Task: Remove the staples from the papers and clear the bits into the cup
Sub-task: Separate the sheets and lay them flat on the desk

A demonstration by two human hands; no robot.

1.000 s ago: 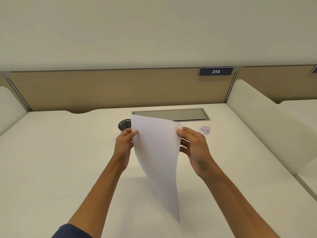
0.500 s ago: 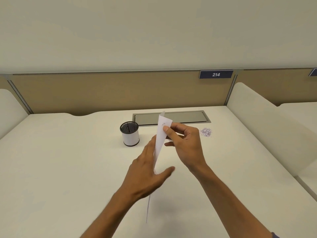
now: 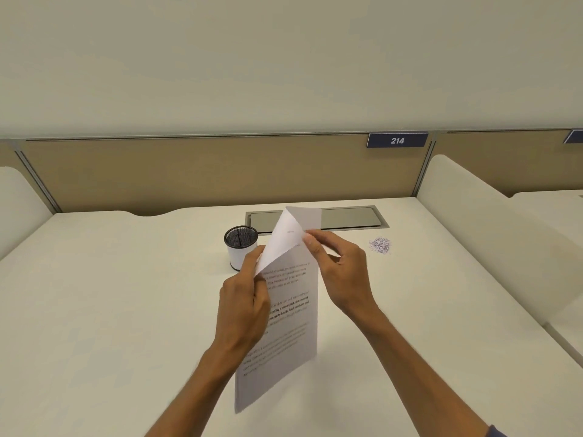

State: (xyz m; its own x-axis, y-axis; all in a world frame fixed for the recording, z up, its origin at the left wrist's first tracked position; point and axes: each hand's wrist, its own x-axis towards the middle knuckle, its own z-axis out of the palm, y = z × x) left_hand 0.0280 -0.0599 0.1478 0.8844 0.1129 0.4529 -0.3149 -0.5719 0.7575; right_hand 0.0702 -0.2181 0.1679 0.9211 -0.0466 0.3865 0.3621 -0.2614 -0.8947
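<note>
I hold the stapled white papers (image 3: 291, 323) upright above the desk, printed side toward me. My left hand (image 3: 246, 307) grips their left edge. My right hand (image 3: 339, 269) pinches the top sheet's upper corner, which is peeled up and folded back. No staple is visible at this size. A white cup (image 3: 241, 250) with a black mesh inside stands just behind and left of the papers. A small pile of paper bits (image 3: 380, 245) lies on the desk to the right of my right hand.
The white desk (image 3: 110, 310) has a grey cable-tray lid (image 3: 353, 217) at the back. Curved white dividers stand at the right (image 3: 492, 247) and far left. A tan partition with a "214" sign (image 3: 397, 140) closes the back.
The papers turned from edge-on to face me, printed text now showing. My left hand moved from open beside the sheet to gripping its left edge. My right hand peeled the top corner back.
</note>
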